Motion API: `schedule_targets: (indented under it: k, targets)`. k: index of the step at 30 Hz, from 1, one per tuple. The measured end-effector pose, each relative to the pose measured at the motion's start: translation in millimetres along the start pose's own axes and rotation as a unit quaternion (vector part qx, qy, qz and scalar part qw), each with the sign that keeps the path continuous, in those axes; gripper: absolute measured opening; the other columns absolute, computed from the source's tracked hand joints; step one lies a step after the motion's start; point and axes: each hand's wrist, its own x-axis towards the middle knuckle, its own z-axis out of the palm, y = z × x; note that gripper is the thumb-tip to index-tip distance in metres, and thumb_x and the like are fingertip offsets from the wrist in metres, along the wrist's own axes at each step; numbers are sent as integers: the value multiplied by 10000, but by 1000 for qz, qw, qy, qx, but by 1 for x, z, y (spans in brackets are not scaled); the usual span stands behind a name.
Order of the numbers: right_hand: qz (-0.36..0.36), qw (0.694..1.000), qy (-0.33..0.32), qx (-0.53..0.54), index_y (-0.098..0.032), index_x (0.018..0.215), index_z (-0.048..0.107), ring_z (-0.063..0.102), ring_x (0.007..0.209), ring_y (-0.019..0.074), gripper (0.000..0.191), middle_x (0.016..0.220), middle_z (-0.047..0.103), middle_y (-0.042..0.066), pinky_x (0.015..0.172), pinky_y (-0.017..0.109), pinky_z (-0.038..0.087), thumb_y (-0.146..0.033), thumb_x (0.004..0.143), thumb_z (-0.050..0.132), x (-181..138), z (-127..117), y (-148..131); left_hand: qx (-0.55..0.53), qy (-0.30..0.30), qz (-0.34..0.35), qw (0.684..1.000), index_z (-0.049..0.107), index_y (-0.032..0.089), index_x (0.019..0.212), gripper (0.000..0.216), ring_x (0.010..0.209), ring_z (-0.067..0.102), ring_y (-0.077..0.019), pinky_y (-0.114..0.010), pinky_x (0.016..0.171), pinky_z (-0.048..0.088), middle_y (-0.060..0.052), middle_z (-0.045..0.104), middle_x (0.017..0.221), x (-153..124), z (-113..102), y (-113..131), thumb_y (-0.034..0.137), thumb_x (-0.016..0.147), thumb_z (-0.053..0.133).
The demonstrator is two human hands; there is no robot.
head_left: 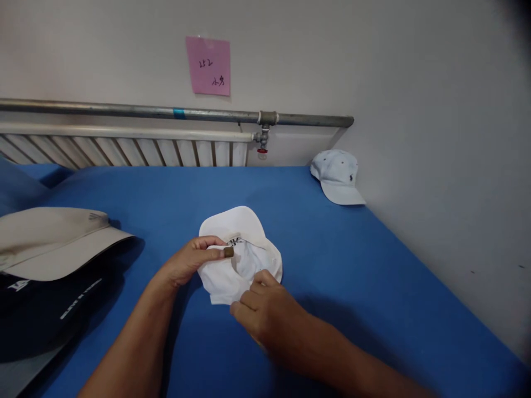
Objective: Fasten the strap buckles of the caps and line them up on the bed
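A white baseball cap (219, 284) lies on the blue bedcover, its brim (234, 221) pointing away from me and dark lettering partly visible inside. My left hand (193, 258) closes on the cap's left side, thumb beside a small brass-coloured buckle (228, 252). At the cap's near right edge, my right hand (269, 309) has its fingers curled and pressed together on the white fabric. What exactly lies under those right fingertips is hidden.
On the left, a beige cap (53, 243) rests over dark caps (45, 309). A pale blue cap (336, 171) sits in the far right corner by the wall. Behind the blue bedcover (174, 190) run a radiator (145, 149) and a metal pipe (124, 110) with a red-handled valve (262, 150).
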Motion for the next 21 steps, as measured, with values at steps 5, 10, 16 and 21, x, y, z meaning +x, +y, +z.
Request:
schedule_targets:
  k: [5, 10, 16, 21]
  targets:
    - [27, 953, 150, 262, -173, 1091, 594, 603, 809, 146, 198, 907, 694, 44, 788, 297, 451, -171, 922, 490, -8, -9, 1, 6, -16, -1, 1000, 711, 149, 744, 265, 465, 535, -79, -179, 461, 364, 15, 657, 605, -3, -2, 1, 295, 559, 833]
    - [169, 799, 242, 524, -213, 1294, 455, 502, 515, 67, 368, 877, 679, 14, 533, 215, 446, -241, 927, 469, -5, -4, 20, 8, -47, 3, 999, 730, 145, 734, 271, 471, 533, -76, -173, 470, 354, 3, 666, 606, -6, -2, 2, 309, 552, 846]
    - [243, 762, 183, 571, -173, 1053, 593, 403, 435, 43, 244, 748, 630, -11, 431, 194, 329, -329, 891, 497, 8, 11, 46, -4, -72, -8, 997, 739, 145, 715, 300, 488, 534, -73, -165, 478, 346, -3, 666, 615, -7, 0, 3, 318, 512, 876]
    - [264, 765, 180, 559, -176, 824, 638, 380, 457, 50, 159, 585, 529, -51, 441, 190, 289, -318, 828, 568, 13, 14, 45, -2, -77, -2, 997, 743, 142, 699, 313, 476, 514, -67, -160, 466, 332, 3, 645, 586, -8, 1, 3, 312, 480, 889]
